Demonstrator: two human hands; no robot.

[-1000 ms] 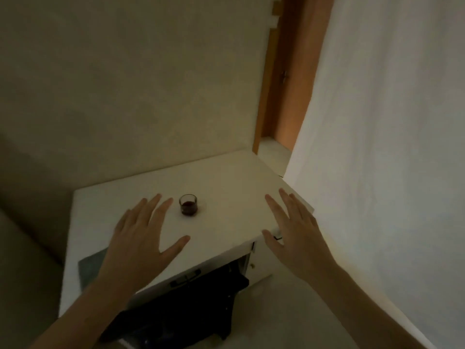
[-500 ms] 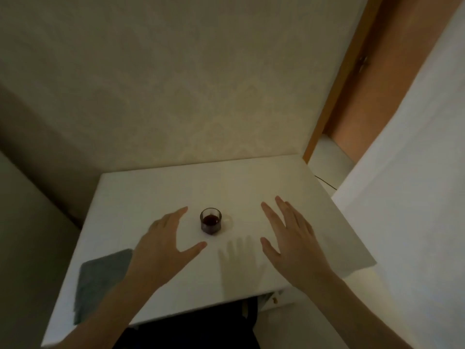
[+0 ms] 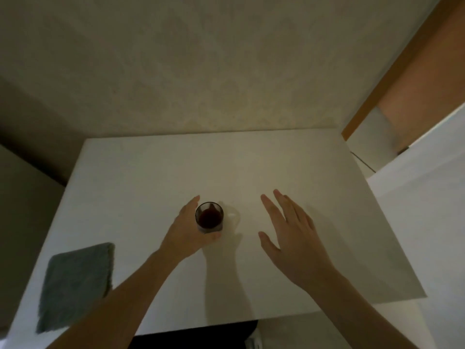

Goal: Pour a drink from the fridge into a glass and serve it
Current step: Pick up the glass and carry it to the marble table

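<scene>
A small clear glass (image 3: 209, 217) holding a dark red drink stands on the white table (image 3: 276, 167), near its middle. My left hand (image 3: 187, 233) wraps the glass from the left and below, thumb at its near side and fingers behind it. To the right of the glass hovers my right hand (image 3: 289, 230), fingers spread and holding nothing, a hand's width away from it.
A grey folded cloth (image 3: 75, 283) lies at the table's near left corner. A beige wall stands behind the table. An orange door frame (image 3: 392, 69) and a white surface (image 3: 427, 192) are on the right.
My left hand has reached forward and closed around the glass. The view has swung over the table, so the glass sits lower in frame. My right hand stays spread beside it.
</scene>
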